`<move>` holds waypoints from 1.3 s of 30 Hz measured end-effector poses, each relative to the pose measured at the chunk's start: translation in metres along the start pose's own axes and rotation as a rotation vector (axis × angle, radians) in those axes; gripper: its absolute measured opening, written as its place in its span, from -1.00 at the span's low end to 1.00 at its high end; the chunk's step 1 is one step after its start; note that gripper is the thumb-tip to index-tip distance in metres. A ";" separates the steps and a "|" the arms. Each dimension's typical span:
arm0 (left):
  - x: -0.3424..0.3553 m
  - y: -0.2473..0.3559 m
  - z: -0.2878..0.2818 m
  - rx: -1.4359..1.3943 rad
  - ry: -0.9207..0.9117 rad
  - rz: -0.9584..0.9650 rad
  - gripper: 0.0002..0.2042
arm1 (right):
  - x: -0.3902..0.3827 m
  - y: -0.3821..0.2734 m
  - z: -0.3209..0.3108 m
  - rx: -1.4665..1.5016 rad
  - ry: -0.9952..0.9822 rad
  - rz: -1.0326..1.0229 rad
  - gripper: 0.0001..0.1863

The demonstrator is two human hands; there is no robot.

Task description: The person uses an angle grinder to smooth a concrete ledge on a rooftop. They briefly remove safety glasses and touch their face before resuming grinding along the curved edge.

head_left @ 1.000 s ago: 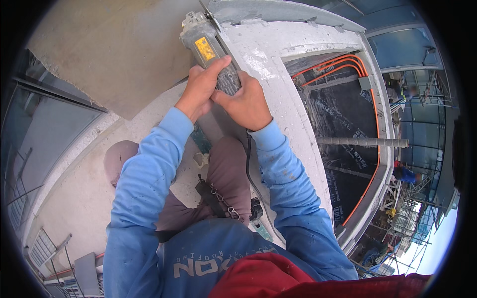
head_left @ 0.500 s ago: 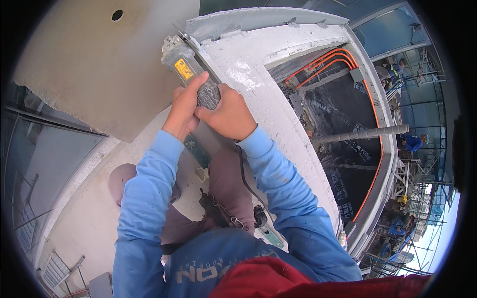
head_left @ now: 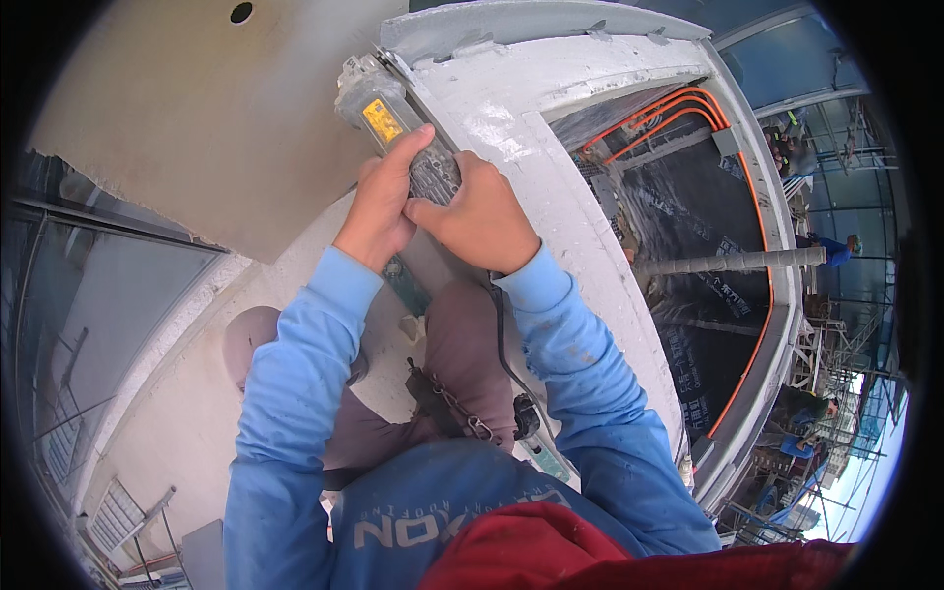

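Note:
Both my hands are wrapped round a dusty grey angle grinder [head_left: 382, 113] with a yellow label on its side. My left hand [head_left: 382, 208] grips it from the left, thumb stretched along the body. My right hand [head_left: 477, 214] closes round the rear of the body from the right, the two hands touching. The grinder's head points away from me, beside a beige panel [head_left: 197, 128] and a white ledge [head_left: 492, 128]. A thin dark disc shows edge-on along its right side. From under my right hand a black cord [head_left: 503, 344] runs down past my knee.
A curved grey strip [head_left: 551, 25] stands along the ledge's far edge. To the right is a recess lined with black sheeting [head_left: 698, 226], with orange conduits [head_left: 749, 211] and a wrapped pipe [head_left: 728, 261] across it. Scaffolding [head_left: 836, 334] and other people are farther right, lower down.
The surroundings, my hands and the grinder sit slightly farther right in the picture. My grip on the grinder is the same. People on the scaffolding have shifted.

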State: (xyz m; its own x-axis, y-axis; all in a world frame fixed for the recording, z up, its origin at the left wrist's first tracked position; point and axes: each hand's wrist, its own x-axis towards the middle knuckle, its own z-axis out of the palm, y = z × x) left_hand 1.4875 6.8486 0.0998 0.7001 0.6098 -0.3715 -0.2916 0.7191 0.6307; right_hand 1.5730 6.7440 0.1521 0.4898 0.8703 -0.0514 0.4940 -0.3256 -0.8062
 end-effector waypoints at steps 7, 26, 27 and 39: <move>-0.001 -0.002 0.001 -0.015 0.006 0.023 -0.70 | 0.001 0.005 0.002 0.008 -0.002 -0.060 -0.52; 0.009 -0.002 -0.006 0.060 0.052 0.046 -0.65 | 0.013 0.022 0.013 0.035 0.000 -0.067 -0.53; 0.008 -0.001 -0.005 0.060 0.055 0.045 -0.65 | 0.013 0.021 0.013 0.036 -0.003 -0.063 -0.52; 0.018 0.001 -0.013 0.052 0.038 0.011 -0.66 | 0.012 0.019 0.017 0.064 0.009 -0.006 -0.50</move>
State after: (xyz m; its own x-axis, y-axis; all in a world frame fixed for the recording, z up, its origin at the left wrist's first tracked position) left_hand 1.4908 6.8644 0.0846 0.6714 0.6305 -0.3894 -0.2639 0.6945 0.6693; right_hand 1.5763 6.7546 0.1263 0.4936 0.8687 -0.0412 0.4500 -0.2956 -0.8427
